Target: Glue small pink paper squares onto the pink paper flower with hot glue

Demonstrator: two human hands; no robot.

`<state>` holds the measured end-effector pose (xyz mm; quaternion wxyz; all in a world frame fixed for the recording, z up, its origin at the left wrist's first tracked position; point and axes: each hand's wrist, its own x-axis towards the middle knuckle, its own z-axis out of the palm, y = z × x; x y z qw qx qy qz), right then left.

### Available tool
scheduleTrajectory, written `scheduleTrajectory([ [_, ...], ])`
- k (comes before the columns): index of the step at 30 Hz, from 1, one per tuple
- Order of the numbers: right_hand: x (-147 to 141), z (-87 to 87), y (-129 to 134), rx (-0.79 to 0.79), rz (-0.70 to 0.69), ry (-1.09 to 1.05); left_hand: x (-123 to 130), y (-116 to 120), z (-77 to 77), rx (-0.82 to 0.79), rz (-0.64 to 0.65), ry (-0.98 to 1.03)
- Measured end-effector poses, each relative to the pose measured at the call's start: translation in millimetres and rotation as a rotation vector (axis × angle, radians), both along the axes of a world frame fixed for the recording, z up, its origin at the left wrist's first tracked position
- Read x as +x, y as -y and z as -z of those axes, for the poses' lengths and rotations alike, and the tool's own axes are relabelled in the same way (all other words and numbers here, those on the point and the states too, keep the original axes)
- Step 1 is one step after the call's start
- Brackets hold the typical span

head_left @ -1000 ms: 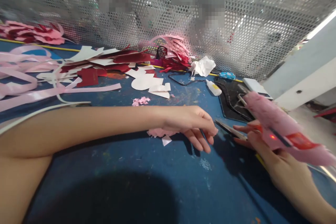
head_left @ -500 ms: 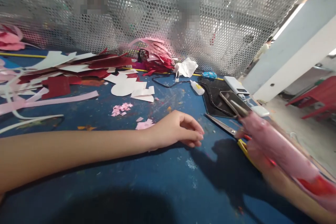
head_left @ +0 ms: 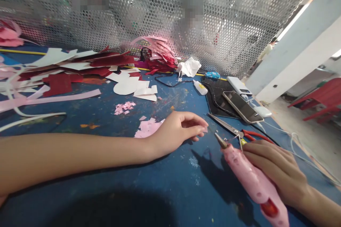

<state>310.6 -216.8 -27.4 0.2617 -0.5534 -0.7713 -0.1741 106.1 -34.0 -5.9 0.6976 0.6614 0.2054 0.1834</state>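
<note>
My left hand rests on the blue table, with thumb and fingertips pinched on a small pink paper piece. Just under its wrist side lies a heap of pink squares. My right hand is wrapped round a pink glue gun, its metal nozzle pointing toward the left fingertips, a short gap away. Scissors with red and yellow handles lie partly behind the right hand. A smaller pile of pink scraps sits beyond the left forearm.
White and red sheets are heaped at the back left. At the back right lie a phone, a power bank, a glue bottle and cables. A perforated metal screen stands behind; people show dimly through it.
My right hand has brought the glue gun leftward, and its nozzle now faces my left fingertips. The phone is uncovered. My left hand has barely moved; a pink piece now shows in its fingertips.
</note>
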Motion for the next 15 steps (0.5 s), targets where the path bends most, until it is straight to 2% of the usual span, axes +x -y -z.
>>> scheduleTrajectory([
  [3,-3.6,-7.2,-4.3,0.037,-0.116,0.103,0.5,0.8,-0.7,-0.074,-0.049,0.037],
  [9,-2.9,-6.8,-5.2,0.025,-0.096,0.14,0.7,1.6,-4.8,-0.112,-0.063,0.019],
  [15,-6.5,-9.4,-7.1,-0.022,-0.115,0.064,0.6,2.2,-6.7,-0.112,-0.06,-0.001],
])
